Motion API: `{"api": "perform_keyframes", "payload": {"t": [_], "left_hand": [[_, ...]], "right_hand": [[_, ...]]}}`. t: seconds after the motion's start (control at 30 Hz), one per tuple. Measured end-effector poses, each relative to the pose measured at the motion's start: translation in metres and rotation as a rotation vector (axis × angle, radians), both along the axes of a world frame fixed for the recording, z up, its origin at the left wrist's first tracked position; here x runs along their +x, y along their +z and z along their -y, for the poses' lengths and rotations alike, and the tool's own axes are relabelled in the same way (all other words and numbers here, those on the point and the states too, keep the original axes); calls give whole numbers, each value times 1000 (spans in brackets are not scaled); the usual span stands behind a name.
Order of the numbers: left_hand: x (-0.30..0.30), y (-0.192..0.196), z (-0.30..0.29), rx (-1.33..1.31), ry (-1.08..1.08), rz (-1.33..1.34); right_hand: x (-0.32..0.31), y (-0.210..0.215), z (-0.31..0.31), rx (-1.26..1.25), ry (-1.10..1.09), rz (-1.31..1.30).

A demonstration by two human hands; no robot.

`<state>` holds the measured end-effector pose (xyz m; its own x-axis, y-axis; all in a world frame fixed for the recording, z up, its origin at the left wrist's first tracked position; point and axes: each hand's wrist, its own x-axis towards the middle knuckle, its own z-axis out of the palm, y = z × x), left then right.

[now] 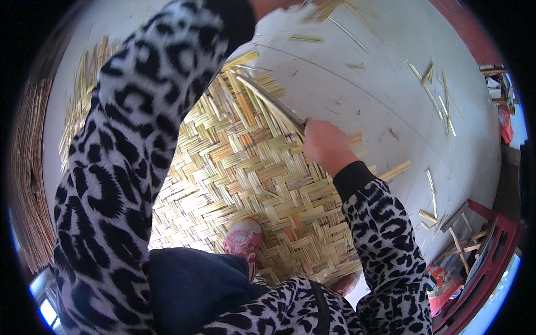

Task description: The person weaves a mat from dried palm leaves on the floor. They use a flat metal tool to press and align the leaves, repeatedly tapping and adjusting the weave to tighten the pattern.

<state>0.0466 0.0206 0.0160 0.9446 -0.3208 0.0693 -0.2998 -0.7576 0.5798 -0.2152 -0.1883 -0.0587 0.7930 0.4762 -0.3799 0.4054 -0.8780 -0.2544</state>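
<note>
Right hand: fist closed on a long strip, at the mat's far right edge. Left hand: out of view past the top, grip indeterminable. Mat: flat on floor. Shoe: on mat's near edge.

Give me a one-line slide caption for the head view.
Right hand grips a long strip over a woven bamboo mat on the pale floor; the left arm reaches up out of frame.

floor: pale grey concrete, scuffed, daylit
litter: loose straw-coloured strips scattered about
right edge: red wooden frame
left edge: stacked woven mats
</note>
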Motion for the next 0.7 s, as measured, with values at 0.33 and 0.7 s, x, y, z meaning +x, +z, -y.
{"api": "perform_keyframes", "payload": {"t": [0.33,0.7], "left_hand": [[-165,-105,-213,177,777,322],[-354,-202,-286,518,1185,43]], "right_hand": [[36,2,37,111,107,81],[88,27,-33,79,-25,-157]]}}
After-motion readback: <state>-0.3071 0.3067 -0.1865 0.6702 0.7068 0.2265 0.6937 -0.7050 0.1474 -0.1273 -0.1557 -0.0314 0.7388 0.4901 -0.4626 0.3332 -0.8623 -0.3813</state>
